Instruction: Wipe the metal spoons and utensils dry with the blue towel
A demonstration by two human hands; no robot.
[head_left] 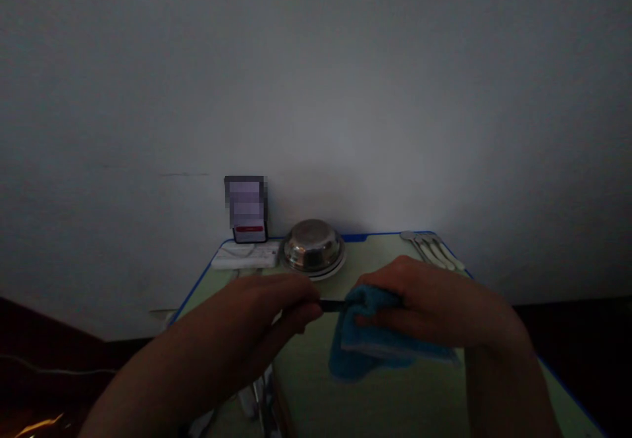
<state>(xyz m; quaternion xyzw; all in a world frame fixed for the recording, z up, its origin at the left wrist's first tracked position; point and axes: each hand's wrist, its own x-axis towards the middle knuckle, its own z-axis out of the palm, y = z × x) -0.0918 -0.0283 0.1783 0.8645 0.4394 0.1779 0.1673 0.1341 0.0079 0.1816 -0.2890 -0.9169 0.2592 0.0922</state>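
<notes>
Phone [249, 211]: stands to the left of the upturned bowl [312, 246]; its screen is mostly blurred into blocks, and we can read no words on the red band [249, 228] low down.
White pack [245, 255]: just left of the bowl; we see faint marks, too small and dim to read.

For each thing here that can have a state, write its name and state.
Left hand: closed on a thin dark item
Right hand: gripping a blue cloth
Thin dark item: held level, partly hidden
Blue cloth: bunched around the item, hanging loose below
Metal bowl: upside down
Phone: upright, screen lit
White-handled cutlery: lying side by side
</notes>
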